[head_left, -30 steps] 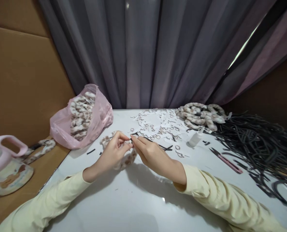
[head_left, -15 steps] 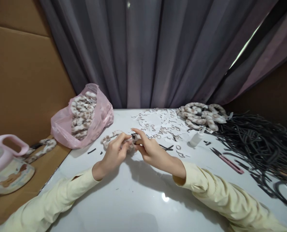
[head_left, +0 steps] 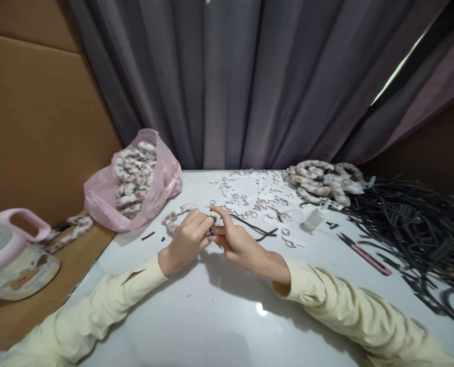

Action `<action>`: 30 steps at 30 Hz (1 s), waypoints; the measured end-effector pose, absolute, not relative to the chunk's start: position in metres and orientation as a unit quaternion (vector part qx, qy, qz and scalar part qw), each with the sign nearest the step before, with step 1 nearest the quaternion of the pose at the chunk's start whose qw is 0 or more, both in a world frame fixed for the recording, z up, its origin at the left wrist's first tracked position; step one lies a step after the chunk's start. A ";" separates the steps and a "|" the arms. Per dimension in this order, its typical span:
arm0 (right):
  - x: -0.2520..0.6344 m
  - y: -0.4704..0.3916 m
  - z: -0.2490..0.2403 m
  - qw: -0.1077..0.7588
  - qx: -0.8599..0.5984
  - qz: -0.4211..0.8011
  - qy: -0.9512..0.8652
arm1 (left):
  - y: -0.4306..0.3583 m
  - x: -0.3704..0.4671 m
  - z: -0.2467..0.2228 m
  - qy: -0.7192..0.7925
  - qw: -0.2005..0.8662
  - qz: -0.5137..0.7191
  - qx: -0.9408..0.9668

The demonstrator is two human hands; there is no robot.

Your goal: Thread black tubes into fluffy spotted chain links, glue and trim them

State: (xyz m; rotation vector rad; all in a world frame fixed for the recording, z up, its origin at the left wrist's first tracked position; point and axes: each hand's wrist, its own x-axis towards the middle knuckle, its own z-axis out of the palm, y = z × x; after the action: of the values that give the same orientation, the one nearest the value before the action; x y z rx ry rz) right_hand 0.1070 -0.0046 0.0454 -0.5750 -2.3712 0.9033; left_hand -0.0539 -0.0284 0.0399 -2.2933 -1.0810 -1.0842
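Note:
A fluffy white-and-brown loop (head_left: 171,220) is gripped in my left hand (head_left: 186,239), its curved part showing beyond the knuckles. My right hand (head_left: 244,248) meets it fingertip to fingertip, closed around the same piece with the index finger raised. A small dark bit shows between the fingertips, partly hidden, so its kind is unclear. Thin black cords (head_left: 252,225) lie just beyond my right hand. Short black offcuts (head_left: 148,236) rest on the table left of my left hand.
Furry pieces fill a pink plastic bag (head_left: 169,181) at back left; more furry loops (head_left: 321,183) lie back right. Paper scraps and small rings (head_left: 261,201), a white squeeze bottle (head_left: 316,217), pink-handled snips (head_left: 367,256), a black cord heap (head_left: 399,219) and a pink-lidded jug (head_left: 16,265) stand around.
My left hand has turned over the furry loop, its fingers curling further round it. The right hand stays close, its fingertips slightly shifted. The whole view has shifted a little.

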 end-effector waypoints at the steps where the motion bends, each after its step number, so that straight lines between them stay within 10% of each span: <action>1: 0.108 -0.005 0.047 0.256 -0.221 0.325 -0.883 | -0.027 -0.055 0.039 -0.389 0.194 -0.379 -0.817; 14: 0.131 0.022 0.077 0.276 -0.209 0.295 -0.891 | -0.036 -0.051 0.057 -0.459 -0.095 -0.413 -0.781; 25: 0.127 0.023 0.074 0.195 -0.138 0.590 -0.771 | -0.049 -0.049 0.066 -0.372 -0.063 -0.458 -0.805; 30: 0.128 0.029 0.071 0.178 -0.154 0.524 -0.819 | -0.047 -0.048 0.056 -0.387 -0.066 -0.455 -0.799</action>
State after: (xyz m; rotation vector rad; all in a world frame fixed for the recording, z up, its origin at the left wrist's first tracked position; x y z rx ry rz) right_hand 0.1276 0.0287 0.0714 -0.4366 -2.3156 1.4822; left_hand -0.0481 -0.0467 0.0563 -2.6225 -1.2701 -1.4937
